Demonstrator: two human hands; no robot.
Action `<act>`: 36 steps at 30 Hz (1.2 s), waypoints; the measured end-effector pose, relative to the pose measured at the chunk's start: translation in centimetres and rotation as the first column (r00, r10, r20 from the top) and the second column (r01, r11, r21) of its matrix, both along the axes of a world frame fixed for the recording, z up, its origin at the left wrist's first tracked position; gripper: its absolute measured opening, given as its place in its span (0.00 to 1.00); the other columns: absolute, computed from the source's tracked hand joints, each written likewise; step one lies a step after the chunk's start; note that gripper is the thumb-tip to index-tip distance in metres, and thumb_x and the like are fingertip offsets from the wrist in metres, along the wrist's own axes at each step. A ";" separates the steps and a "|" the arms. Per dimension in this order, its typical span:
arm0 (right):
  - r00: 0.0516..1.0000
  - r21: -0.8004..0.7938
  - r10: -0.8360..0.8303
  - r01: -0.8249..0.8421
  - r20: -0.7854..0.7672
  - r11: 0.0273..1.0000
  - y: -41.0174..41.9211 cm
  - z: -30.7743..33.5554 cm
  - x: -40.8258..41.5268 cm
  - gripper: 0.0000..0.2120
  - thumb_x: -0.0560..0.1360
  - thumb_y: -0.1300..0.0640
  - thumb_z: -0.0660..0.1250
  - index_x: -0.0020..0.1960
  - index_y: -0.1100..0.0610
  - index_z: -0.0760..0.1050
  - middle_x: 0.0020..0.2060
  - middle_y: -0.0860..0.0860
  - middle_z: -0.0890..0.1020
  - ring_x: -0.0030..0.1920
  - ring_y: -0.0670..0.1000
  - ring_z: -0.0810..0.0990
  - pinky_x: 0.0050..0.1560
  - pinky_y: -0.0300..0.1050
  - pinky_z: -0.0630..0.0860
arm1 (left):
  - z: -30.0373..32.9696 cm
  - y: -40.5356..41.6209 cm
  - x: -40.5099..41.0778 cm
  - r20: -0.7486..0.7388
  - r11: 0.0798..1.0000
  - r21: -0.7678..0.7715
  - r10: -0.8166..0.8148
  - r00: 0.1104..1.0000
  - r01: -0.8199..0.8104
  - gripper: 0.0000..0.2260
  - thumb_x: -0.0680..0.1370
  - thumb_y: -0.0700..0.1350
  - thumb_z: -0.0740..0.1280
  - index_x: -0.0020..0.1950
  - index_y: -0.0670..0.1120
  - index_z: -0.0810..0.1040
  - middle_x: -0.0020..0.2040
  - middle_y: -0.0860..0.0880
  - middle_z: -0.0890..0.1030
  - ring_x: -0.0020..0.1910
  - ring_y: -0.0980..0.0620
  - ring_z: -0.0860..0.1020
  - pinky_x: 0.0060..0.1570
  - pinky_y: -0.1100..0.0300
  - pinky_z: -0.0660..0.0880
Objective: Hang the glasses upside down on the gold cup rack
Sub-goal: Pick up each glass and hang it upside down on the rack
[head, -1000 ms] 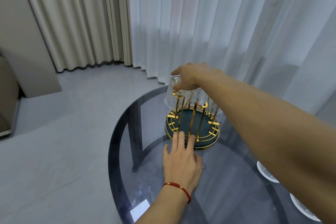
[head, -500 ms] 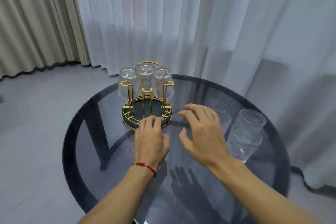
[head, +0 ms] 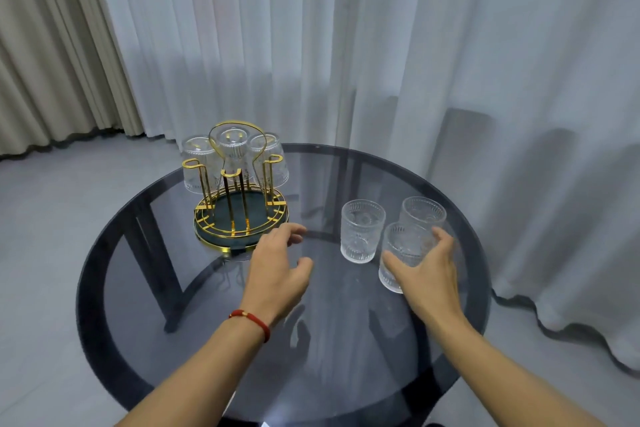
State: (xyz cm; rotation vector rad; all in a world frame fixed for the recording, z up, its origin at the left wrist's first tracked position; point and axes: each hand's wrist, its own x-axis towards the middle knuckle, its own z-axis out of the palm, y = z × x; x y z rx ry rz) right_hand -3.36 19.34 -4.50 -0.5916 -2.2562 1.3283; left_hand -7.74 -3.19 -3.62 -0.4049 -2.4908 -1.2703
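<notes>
The gold cup rack [head: 239,215] stands on the left of the round glass table [head: 173,288]. Three clear glasses hang upside down on its far pegs, at the left [head: 195,163], the middle [head: 235,152] and the right [head: 273,163]; the near pegs are bare. Three upright ribbed glasses stand to the right: one in the middle [head: 362,230], one farther back [head: 423,213], and the nearest glass [head: 403,255]. My right hand [head: 429,274] curls around the nearest glass, thumb and fingers on its sides. My left hand [head: 277,270] hovers open just in front of the rack's base.
White sheer curtains [head: 381,45] hang close behind the table and pool on the floor at the right. Beige drapes [head: 45,45] hang at the far left. The grey floor [head: 52,218] lies around the table, whose dark frame shows through the glass.
My right hand has left the rack, swung right across the table and closed around the nearest upright glass. My left hand lifted off the rack's base. The view turned to the right.
</notes>
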 end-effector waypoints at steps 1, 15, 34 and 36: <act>0.999 -0.025 0.014 -0.014 0.031 1.000 0.2 -0.2 -0.1 0.44 0.69 0.46 0.79 0.76 0.54 0.59 0.71 0.52 0.73 0.64 0.54 0.74 0.54 0.41 0.70 | 0.1 0.0 0.2 0.031 1.000 0.024 0.003 1.000 -0.004 0.19 0.72 0.36 0.70 0.61 0.49 0.75 0.53 0.51 0.79 0.55 0.52 0.76 0.57 0.48 0.77; 0.824 0.583 0.565 -0.440 -0.040 0.683 -4.5 1.3 0.9 0.43 0.63 0.40 0.78 0.75 0.41 0.68 0.58 0.47 0.68 0.58 0.47 0.72 0.54 0.43 0.79 | 1.6 1.4 2.2 0.320 0.855 0.470 -0.396 0.861 0.219 0.23 0.69 0.59 0.76 0.62 0.61 0.76 0.56 0.51 0.80 0.54 0.53 0.81 0.45 0.62 0.80; 0.752 -0.048 0.638 -0.652 -0.165 0.756 -9.7 6.2 -3.0 0.31 0.72 0.29 0.68 0.73 0.28 0.66 0.73 0.45 0.76 0.74 0.48 0.73 0.73 0.58 0.71 | -1.2 -8.0 -3.3 0.221 0.978 -0.147 0.175 0.959 -0.145 0.23 0.80 0.49 0.64 0.75 0.48 0.65 0.74 0.44 0.66 0.72 0.45 0.65 0.71 0.44 0.67; 0.753 0.043 0.636 -0.639 -0.170 0.768 -10.6 7.6 -3.7 0.29 0.75 0.33 0.67 0.75 0.30 0.66 0.73 0.43 0.75 0.74 0.47 0.72 0.73 0.58 0.71 | -2.3 -8.2 -3.4 0.247 0.935 -0.341 0.192 0.950 -0.100 0.32 0.77 0.50 0.68 0.78 0.48 0.58 0.79 0.44 0.56 0.78 0.44 0.55 0.73 0.42 0.63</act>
